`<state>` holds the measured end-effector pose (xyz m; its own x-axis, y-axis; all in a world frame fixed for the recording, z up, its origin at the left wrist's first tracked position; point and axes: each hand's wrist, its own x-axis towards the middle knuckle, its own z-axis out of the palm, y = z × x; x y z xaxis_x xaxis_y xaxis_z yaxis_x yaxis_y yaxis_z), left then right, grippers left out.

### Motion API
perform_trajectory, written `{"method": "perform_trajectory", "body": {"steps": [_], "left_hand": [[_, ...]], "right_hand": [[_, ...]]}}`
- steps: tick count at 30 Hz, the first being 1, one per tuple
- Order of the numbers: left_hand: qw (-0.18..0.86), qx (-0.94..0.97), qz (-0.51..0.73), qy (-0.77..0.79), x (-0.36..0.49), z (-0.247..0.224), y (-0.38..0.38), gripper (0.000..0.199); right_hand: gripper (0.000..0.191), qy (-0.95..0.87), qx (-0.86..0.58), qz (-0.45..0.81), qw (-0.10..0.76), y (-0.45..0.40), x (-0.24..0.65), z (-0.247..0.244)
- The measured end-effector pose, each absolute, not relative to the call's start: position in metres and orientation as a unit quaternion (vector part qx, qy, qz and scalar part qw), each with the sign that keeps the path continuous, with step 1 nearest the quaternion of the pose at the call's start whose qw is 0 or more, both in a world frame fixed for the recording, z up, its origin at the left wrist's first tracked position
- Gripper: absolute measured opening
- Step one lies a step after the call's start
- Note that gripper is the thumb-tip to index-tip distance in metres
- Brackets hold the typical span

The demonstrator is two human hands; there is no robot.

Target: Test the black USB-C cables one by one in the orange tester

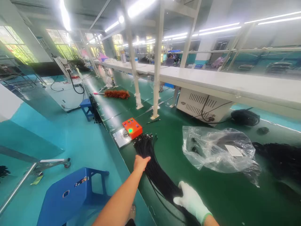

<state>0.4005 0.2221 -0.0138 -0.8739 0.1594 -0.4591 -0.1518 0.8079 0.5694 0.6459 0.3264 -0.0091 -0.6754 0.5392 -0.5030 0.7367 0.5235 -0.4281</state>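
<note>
Thin black cables [160, 175] lie in a long smooth bundle, their pale tips fanned beside a boxy orange device [133, 128]; crinkled clear plastic [218, 150] sits off to the right. The left hand [141, 163], bare, reaches forward with its grip closed over the bundle near those tips. The right hand [189, 200], in a white knit glove, lies across it lower down, thumb apart, fingers curled round the far side. Under everything is a green surface [169, 150], with a blue plastic stool [68, 191] standing beside it.
</note>
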Motion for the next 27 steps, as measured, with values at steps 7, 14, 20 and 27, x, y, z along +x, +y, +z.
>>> {"method": "perform_trajectory", "body": {"steps": [7,14,20,27], "left_hand": [[0.293,-0.013,0.342,0.893,0.394,-0.023,0.203,0.030],[0.260,-0.022,0.304,0.916,0.391,-0.012,0.184,0.030],[0.163,0.121,0.170,0.964,0.376,0.029,0.183,0.035],[0.224,0.565,0.197,0.769,0.492,0.040,0.244,0.012]], "right_hand": [[0.039,0.778,0.431,-0.451,0.070,0.358,0.648,-0.019],[0.053,0.809,0.413,-0.408,0.091,0.352,0.625,-0.014],[0.043,0.782,0.425,-0.450,0.072,0.380,0.676,-0.015],[0.052,0.720,0.598,-0.350,0.047,0.347,0.851,0.018]]}}
